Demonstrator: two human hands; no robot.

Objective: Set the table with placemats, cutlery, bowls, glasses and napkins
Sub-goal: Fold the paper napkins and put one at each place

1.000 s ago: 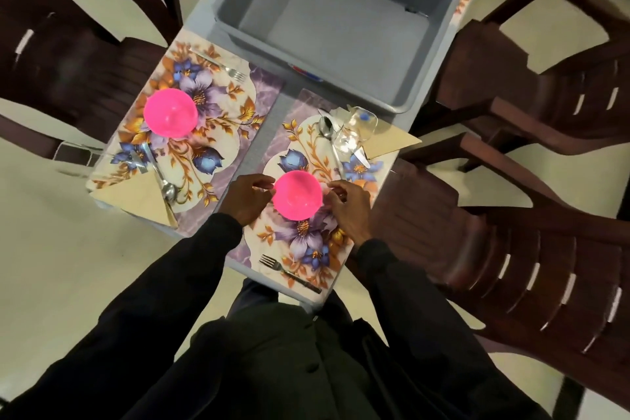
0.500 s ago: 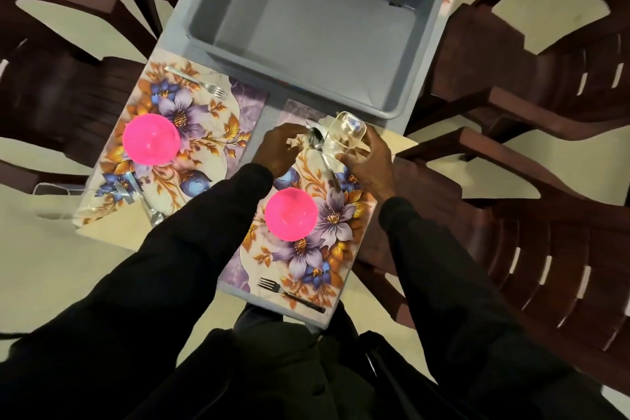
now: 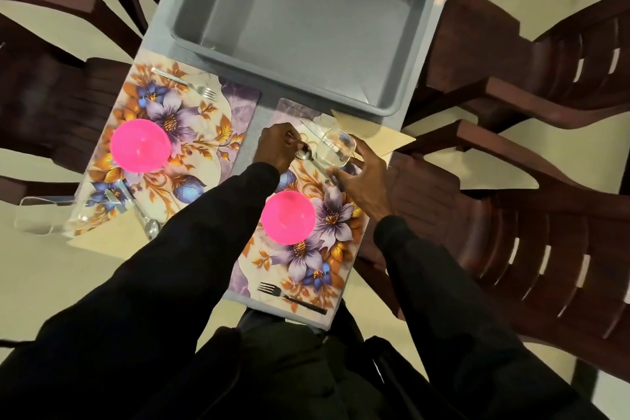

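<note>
The near floral placemat (image 3: 335, 225) carries a pink bowl (image 3: 288, 216) at its middle and a fork (image 3: 289, 297) at its near end. At its far end my left hand (image 3: 276, 147) pinches the bowl end of a spoon (image 3: 306, 155). Right beside it my right hand (image 3: 361, 177) grips a clear glass (image 3: 335, 148), which tilts a little. A tan napkin (image 3: 381, 136) lies under and behind the glass, partly over the table's edge.
A second floral placemat (image 3: 191, 133) on the left holds a pink bowl (image 3: 140, 145), fork (image 3: 185, 83), spoon (image 3: 150, 225), napkin (image 3: 102, 235) and glass (image 3: 44, 215). A grey tub (image 3: 306, 27) fills the table beyond. Dark brown chairs (image 3: 511, 215) crowd both sides.
Both hands have left the near pink bowl and reached to the far end of the mat. The left took the spoon, the right took the glass.
</note>
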